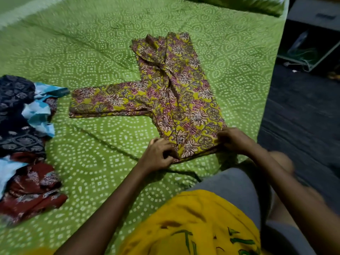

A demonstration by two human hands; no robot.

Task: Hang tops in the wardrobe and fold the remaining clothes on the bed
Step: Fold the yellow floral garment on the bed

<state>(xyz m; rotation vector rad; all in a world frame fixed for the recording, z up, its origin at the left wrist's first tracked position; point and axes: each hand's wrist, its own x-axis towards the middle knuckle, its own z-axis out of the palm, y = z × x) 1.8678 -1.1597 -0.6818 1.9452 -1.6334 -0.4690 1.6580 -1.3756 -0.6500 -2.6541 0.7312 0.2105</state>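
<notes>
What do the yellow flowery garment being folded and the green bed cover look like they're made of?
The floral garment looks like thin printed cotton, matte: it lies flat, takes sharp creases and bunches softly where the left hand and right hand pinch its near edge. The green bedsheet also looks like a light woven fabric, matte, with a white dotted print and fine wrinkles. The exact fibre of either cannot be told.

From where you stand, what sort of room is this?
Most likely a bedroom: a bed under a green patterned bedspread, a floral garment being folded on it, and a pile of clothes alongside.
</notes>
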